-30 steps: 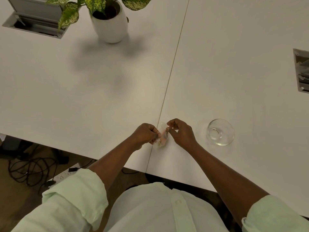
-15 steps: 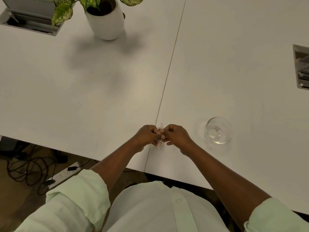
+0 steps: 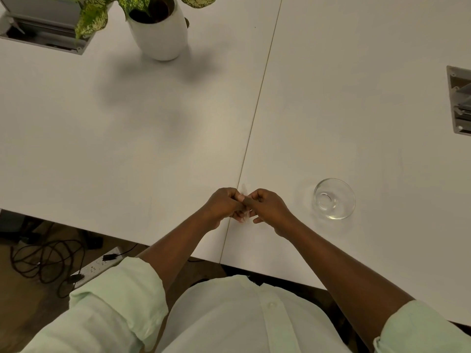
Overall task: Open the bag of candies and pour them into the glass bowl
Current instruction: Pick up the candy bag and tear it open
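- Head view: your left hand (image 3: 224, 205) and right hand (image 3: 267, 206) meet knuckle to knuckle above the table (image 3: 153, 138), over its centre seam near the front edge.
- Both hands are closed, pinching the bag (image 3: 245, 217) between them; your fingers hide most of it, and only a clear sliver shows.
- The bowl (image 3: 334, 198) stands upright to the right of your right hand, apart from it, with bare table between.
- A plant pot (image 3: 159, 34) stands far back left, beside a cable hatch (image 3: 43, 29).
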`<state>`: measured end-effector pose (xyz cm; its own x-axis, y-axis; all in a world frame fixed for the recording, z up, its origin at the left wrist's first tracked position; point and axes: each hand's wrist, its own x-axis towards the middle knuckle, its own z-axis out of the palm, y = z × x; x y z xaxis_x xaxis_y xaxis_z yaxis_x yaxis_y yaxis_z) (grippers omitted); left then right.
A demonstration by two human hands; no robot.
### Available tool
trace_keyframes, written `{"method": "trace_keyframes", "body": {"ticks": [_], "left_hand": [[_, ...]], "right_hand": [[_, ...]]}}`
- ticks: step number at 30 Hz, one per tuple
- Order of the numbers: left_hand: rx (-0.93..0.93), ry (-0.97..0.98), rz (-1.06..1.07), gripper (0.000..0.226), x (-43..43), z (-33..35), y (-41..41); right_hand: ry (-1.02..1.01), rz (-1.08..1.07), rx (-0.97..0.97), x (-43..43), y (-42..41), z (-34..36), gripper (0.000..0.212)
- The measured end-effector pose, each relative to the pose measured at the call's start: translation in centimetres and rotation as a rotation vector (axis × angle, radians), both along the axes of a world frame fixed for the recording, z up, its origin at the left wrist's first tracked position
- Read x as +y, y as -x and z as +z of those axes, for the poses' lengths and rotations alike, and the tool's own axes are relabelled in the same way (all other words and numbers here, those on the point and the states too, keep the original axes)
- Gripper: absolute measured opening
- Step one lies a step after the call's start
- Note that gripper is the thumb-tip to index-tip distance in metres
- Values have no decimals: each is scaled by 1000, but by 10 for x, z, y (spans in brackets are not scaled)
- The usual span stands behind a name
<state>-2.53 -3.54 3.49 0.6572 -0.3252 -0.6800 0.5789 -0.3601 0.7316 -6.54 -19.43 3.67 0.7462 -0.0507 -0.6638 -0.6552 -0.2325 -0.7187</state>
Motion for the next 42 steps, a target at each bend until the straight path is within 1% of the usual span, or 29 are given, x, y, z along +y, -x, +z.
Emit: {"method": "trace_keyframes", "body": {"ticks": [2, 6, 9, 12, 15, 19, 21, 23, 27, 31, 33, 38, 40, 42], "left_hand": [[-1, 12, -7, 11, 0, -2, 0], [25, 52, 8, 16, 4, -4, 1], [42, 67, 45, 17, 6, -4, 0], [43, 52, 80, 18, 5, -3, 1], [-2, 6, 80, 14, 2, -3, 3], [-63, -28, 71, 15, -3, -4, 5], [-92, -40, 68, 15, -4, -5, 5], [-122, -48, 53, 7, -3, -6, 5], [-153, -49, 27, 8, -3, -8, 6], [-132, -47, 55, 11, -1, -8, 8], [-113, -37, 78, 12, 0, -8, 10], [-100, -35, 121, 10, 0, -8, 10], [-111, -54, 125, 14, -2, -6, 10], [-132, -80, 111, 21, -4, -5, 10]], "right_hand": [[-38, -29, 23, -1, -1, -1, 38], [-142, -67, 70, -7, -3, -2, 21], [-130, -71, 62, -9, -4, -3, 15], [-98, -73, 42, -9, -5, -3, 14], [-113, -92, 49, -7, -5, -4, 12], [-147, -105, 70, -6, -4, -3, 22], [-166, -91, 77, -4, -3, 0, 34], [-168, -74, 89, -2, -2, 0, 43], [-221, -122, 142, -2, 2, -5, 40], [-258, -187, 150, -5, 3, -9, 33], [-206, -174, 122, -5, 2, -10, 28], [17, -66, -13, -3, -1, -9, 13], [77, -31, -60, -1, -2, -8, 9], [124, 2, -100, 1, -2, -8, 10]]}}
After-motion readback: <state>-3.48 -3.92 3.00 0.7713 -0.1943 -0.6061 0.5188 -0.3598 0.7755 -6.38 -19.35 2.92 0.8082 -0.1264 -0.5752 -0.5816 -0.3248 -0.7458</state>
